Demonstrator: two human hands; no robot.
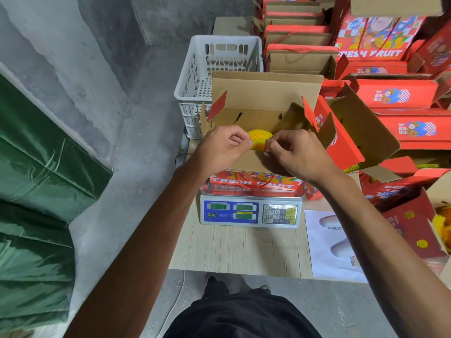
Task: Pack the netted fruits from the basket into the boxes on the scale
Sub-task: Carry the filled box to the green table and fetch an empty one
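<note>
Fruit (260,139) lengthwise left-right, hands (225,145) pinching net ends.

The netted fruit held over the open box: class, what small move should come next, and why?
Probably lower the netted fruit into the open box and let go. The left hand and right hand each pinch an end of its yellow net just above the box opening, and the box already sits on the scale.
</note>
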